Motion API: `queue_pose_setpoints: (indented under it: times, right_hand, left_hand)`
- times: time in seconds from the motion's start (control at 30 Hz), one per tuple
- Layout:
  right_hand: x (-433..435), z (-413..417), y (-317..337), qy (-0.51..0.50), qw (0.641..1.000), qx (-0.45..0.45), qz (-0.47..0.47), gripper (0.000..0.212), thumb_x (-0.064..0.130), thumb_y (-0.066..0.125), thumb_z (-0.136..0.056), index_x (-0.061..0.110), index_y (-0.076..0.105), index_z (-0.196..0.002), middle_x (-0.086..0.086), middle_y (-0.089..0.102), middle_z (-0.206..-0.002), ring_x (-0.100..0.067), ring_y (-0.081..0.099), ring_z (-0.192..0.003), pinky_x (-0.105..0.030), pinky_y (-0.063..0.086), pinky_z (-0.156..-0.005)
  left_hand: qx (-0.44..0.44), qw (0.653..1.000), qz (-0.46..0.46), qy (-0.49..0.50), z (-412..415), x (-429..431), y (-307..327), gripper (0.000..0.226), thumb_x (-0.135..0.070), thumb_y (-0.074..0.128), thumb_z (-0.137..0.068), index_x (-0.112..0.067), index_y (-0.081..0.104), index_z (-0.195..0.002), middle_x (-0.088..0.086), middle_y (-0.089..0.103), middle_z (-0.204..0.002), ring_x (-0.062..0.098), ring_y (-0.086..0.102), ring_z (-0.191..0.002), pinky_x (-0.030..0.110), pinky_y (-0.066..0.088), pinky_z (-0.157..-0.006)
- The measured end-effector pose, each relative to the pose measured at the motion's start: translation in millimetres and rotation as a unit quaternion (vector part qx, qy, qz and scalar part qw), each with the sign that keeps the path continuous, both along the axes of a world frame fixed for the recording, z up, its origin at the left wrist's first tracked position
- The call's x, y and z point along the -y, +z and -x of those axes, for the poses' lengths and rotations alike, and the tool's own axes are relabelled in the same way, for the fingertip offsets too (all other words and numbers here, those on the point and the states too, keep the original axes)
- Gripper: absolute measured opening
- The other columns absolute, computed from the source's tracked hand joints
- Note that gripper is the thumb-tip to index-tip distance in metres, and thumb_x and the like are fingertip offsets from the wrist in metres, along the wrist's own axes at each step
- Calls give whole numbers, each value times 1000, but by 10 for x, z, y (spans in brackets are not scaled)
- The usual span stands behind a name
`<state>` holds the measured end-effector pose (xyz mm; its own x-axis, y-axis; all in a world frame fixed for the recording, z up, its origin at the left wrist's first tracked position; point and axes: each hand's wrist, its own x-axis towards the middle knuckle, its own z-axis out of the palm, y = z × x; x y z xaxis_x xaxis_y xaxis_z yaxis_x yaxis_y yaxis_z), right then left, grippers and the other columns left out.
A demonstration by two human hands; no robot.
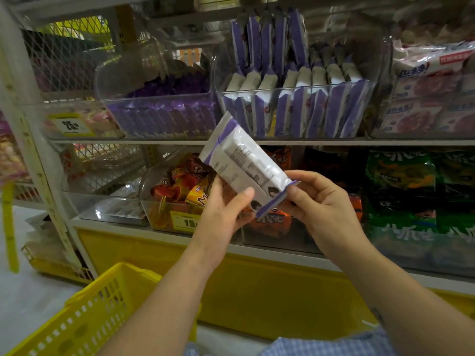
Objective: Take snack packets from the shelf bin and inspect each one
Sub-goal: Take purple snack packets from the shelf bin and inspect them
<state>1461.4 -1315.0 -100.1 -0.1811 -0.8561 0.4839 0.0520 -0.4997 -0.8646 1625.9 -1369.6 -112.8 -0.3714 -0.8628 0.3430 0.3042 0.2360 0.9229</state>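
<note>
A white and purple snack packet [241,160] is held up in front of the shelves, tilted, with its printed back side facing me. My left hand [223,214] grips its lower edge, thumb pressed on the face. My right hand [321,201] pinches the purple sealed end at the lower right. Above and behind, a clear plastic shelf bin [295,111] holds several matching white and purple packets standing upright in rows.
A clear bin of purple packets [164,114] sits left of the shelf bin. The lower shelf carries orange [185,191] and green snack packs [401,191]. A yellow basket [97,312] stands at the lower left. Yellow price tags [69,124] hang on the shelf edges.
</note>
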Motion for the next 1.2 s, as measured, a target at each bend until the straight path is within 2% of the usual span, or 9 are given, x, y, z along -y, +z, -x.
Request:
queue_pose_setpoints:
  times: [0.13, 0.23, 0.4, 0.53, 0.67, 0.83, 1.0, 1.1, 1.2]
  right_hand:
    - [-18, -88, 125, -19, 999, -28, 26, 45, 0, 52, -94, 40, 56, -115, 5, 70, -108, -9, 69, -99, -22, 58, -74]
    - [-77, -74, 311, -39, 991, -114, 63, 64, 2, 55, -94, 53, 39, -128, 11, 49, -137, -2, 65, -107, -15, 53, -83]
    - [-71, -69, 815, -125, 938, -313, 84, 62, 24, 64, -91, 34, 36, -145, 14, 25, -155, -4, 39, -135, -29, 44, -106]
    - [-1, -59, 1266, -138, 924, -346, 82, 59, 33, 64, -90, 25, 43, -144, 12, 50, -136, 7, 55, -104, -10, 46, -92]
    - [181, -26, 1511, -142, 921, -358, 58, 46, 30, 60, -94, 14, 53, -136, -2, 70, -114, -10, 67, -99, -35, 52, -93]
    - [477, 104, 1696, -127, 927, -351, 13, 49, 29, 60, -94, 14, 49, -140, -7, 62, -129, -13, 68, -94, -39, 54, -91]
    - [665, 232, 1885, -194, 858, -475, -10, 41, 42, 54, -95, 15, 62, -124, 1, 72, -98, -11, 66, -81, -29, 52, -73]
    - [701, 294, 2018, -221, 826, -518, -4, 29, 43, 55, -94, 22, 73, -102, -1, 74, -90, -13, 66, -77, -35, 55, -73]
    - [732, 393, 2147, -229, 774, -590, -1, 20, 36, 62, -91, 23, 76, -95, 0, 74, -91, -14, 66, -77, -36, 55, -78]
  left_hand:
    - [5, 996, 90, 21, 22, -49, 209, 85, -13, 66, -82, -48, 23, -147, -4, 57, -137, 19, 57, -124, 46, 54, -93]
    - [29, 986, 153, 52, -22, -62, 451, 91, -15, 69, -81, -38, 17, -153, -10, 60, -134, 10, 58, -122, 32, 54, -94]
    - [77, 945, 268, 172, -41, -112, 1042, 62, -33, 70, -84, -22, 48, -141, -15, 65, -123, -2, 61, -112, 12, 50, -86]
    - [141, 904, 327, 237, 16, -14, 1551, 50, -38, 67, -88, -23, 56, -135, -10, 61, -130, -1, 56, -117, 12, 44, -95]
    - [230, 889, 336, 211, 160, 140, 1868, 52, -27, 63, -92, -30, 46, -141, -26, 46, -126, -8, 45, -115, -1, 32, -85]
    - [267, 871, 339, 234, 296, 373, 2060, 37, -29, 61, -92, -30, 56, -129, -11, 61, -109, 7, 59, -100, 19, 43, -82]
    - [274, 886, 304, 218, 435, 637, 2178, 21, -26, 62, -91, -26, 59, -112, -1, 68, -94, 18, 66, -90, 40, 53, -87]
    - [320, 857, 332, 230, 481, 779, 2200, 19, -32, 63, -90, -28, 59, -108, -10, 66, -90, 8, 62, -84, 23, 48, -73]
    - [354, 832, 351, 242, 525, 884, 2185, 19, -37, 63, -90, -28, 61, -107, -12, 65, -94, 6, 60, -89, 24, 46, -75]
